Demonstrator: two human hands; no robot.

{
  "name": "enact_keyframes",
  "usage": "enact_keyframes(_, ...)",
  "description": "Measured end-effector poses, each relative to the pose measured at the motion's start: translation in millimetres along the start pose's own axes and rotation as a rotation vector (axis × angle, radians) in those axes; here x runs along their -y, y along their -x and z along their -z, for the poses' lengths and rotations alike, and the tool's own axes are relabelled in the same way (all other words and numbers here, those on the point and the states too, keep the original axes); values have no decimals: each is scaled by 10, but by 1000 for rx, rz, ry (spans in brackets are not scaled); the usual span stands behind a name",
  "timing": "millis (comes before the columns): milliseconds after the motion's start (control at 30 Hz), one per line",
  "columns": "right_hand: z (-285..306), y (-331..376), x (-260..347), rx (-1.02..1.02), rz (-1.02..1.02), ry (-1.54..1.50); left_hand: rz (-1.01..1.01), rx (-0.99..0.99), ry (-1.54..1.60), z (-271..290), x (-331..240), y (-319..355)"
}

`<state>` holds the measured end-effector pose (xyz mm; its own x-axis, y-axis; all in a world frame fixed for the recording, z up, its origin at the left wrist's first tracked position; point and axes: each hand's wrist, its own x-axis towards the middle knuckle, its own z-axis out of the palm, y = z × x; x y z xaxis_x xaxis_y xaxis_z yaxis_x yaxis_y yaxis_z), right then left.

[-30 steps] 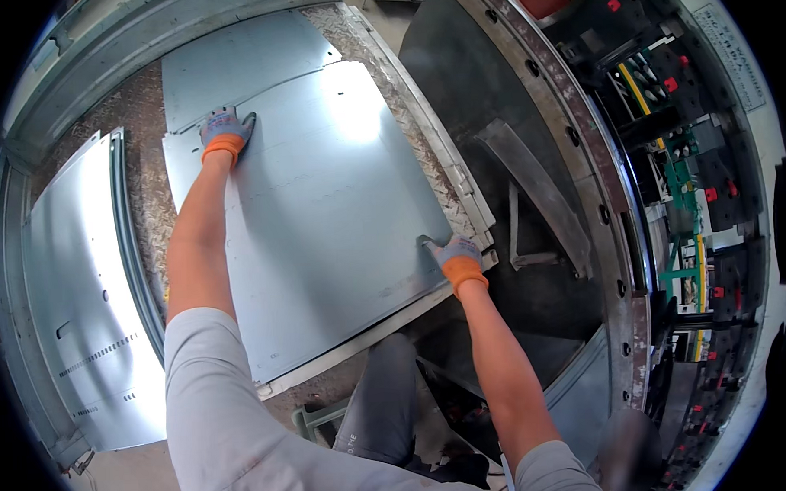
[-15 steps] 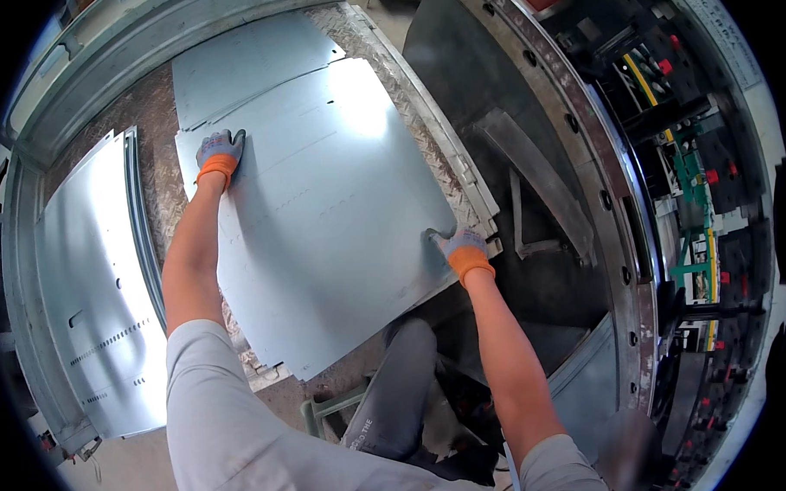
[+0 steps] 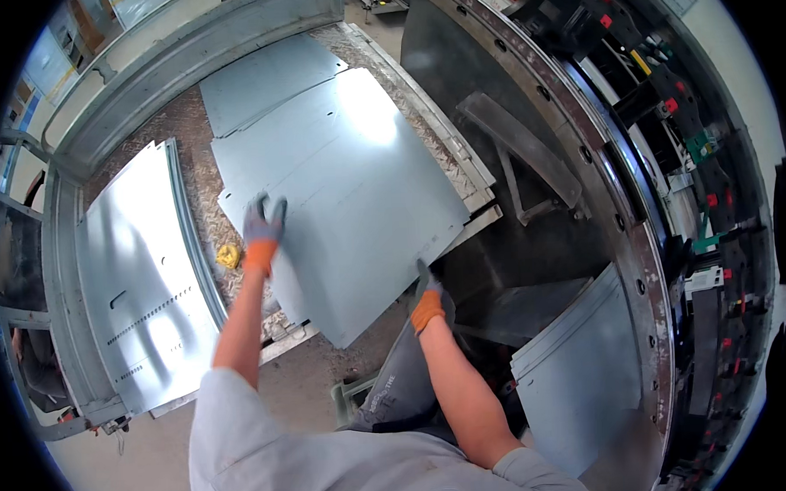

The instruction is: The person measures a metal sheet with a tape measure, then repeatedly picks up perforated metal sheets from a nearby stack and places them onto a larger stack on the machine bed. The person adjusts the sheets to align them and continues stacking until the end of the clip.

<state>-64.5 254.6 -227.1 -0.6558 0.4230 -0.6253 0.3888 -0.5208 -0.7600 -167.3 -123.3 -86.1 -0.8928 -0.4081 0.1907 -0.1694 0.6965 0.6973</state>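
Because the metal sheet (image 3: 348, 195) looks stiff yet slippery, its edges suit gripping, the right hand (image 3: 429, 300) pinching the near one, the left hand (image 3: 263, 226) spread at left.

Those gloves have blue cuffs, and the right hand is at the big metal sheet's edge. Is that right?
Not quite: the cuffs are orange, not blue, as the head view shows. The right hand is indeed at the big metal sheet's edge.
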Motion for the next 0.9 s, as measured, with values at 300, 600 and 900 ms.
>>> enact_keyframes(300, -118, 1108, -293, 376, -526, -21, 1248, 626, 1040, 314, 262, 3320)
enact_keyframes(600, -318, 1303, -386, 365, -353, 81, 1051, 372, 1519, -422, 567, 2909)
enact_keyframes(900, 28, 2810, 397, 734, -518, -47, 803, 146, 967, 1483, -607, 3050)
